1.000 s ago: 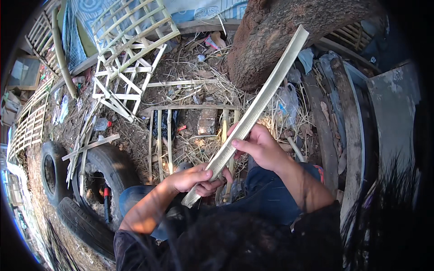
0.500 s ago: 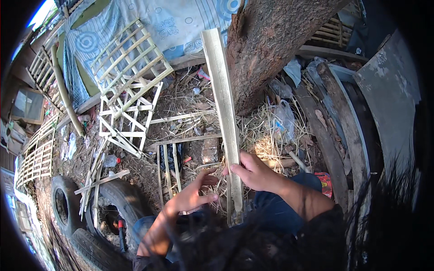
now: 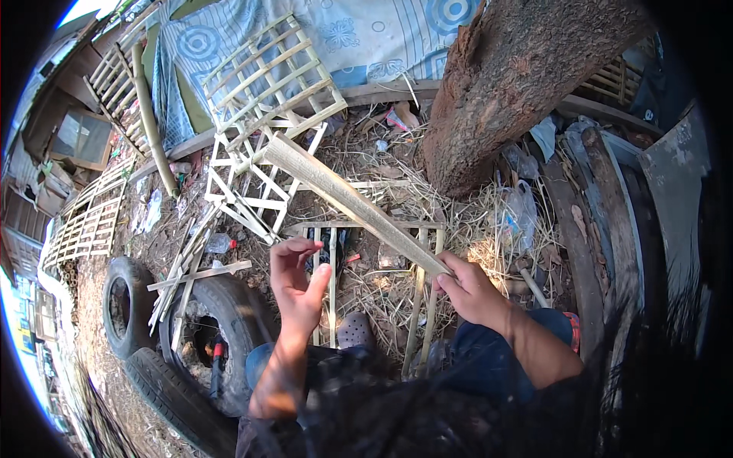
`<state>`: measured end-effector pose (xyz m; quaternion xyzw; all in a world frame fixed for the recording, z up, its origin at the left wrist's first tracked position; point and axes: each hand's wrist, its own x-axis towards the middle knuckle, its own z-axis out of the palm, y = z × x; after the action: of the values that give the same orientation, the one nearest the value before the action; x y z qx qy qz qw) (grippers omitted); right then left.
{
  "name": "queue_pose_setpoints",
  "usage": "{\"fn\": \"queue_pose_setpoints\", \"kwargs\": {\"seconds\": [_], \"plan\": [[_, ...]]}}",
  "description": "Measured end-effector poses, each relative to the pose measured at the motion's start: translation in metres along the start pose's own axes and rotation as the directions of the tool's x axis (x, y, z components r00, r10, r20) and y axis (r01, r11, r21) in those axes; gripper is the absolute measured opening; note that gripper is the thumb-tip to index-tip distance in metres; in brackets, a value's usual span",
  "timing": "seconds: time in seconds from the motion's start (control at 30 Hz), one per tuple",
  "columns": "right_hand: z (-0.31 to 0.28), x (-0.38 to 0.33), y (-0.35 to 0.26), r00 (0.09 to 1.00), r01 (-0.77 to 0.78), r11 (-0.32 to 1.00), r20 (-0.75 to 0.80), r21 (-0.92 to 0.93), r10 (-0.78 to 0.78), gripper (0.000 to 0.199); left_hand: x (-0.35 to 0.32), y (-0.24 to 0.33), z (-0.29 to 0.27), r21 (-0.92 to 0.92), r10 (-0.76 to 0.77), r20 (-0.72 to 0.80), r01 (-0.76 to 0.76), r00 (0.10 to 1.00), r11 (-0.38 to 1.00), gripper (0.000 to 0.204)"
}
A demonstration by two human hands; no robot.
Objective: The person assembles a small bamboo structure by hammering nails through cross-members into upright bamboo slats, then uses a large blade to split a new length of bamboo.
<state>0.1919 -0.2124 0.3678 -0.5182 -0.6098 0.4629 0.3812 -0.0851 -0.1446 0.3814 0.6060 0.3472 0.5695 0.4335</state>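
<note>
My right hand (image 3: pixel 475 290) grips the near end of a long flat split-bamboo slat (image 3: pixel 345 197), which points up and to the left over the ground. My left hand (image 3: pixel 296 284) hangs free beside it, fingers spread, holding nothing. Below both hands a partly built bamboo frame (image 3: pixel 424 290) of thin upright strips stands between my knees, over straw and dirt.
A thick tree trunk (image 3: pixel 519 84) rises at upper right. Finished bamboo lattice panels (image 3: pixel 267 84) lean at the back against a blue patterned cloth (image 3: pixel 366 30). Old tyres (image 3: pixel 122 305) lie at lower left. Loose slats (image 3: pixel 195 273) and litter cover the ground.
The slat has swung from pointing up-right to pointing up-left. My left hand has let go of it and opened; my right hand keeps its grip on the near end.
</note>
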Motion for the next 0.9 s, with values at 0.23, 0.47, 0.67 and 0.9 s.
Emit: {"fn": "queue_pose_setpoints", "kwargs": {"seconds": [0.23,0.47,0.67,0.9], "plan": [[-0.017,0.002,-0.016,0.985,-0.066,0.912,-0.171,-0.406,-0.005,0.027,0.011,0.049,-0.017,0.634,0.664,0.165,-0.594,0.729,0.495,0.040],[-0.022,0.008,-0.001,0.987,0.138,0.601,0.160,-0.787,-0.018,0.029,0.008,0.031,0.010,0.645,-0.189,0.635,-0.380,0.749,0.663,0.056],[-0.029,-0.003,0.002,0.967,0.210,0.515,0.254,-0.831,0.016,0.026,-0.008,0.027,0.017,0.735,-0.666,0.581,0.049,0.468,0.676,0.040],[-0.046,-0.009,-0.004,0.983,0.172,0.441,0.124,-0.881,-0.136,0.023,-0.001,0.020,0.034,0.745,-0.856,0.500,0.438,0.131,0.502,0.035]]}}
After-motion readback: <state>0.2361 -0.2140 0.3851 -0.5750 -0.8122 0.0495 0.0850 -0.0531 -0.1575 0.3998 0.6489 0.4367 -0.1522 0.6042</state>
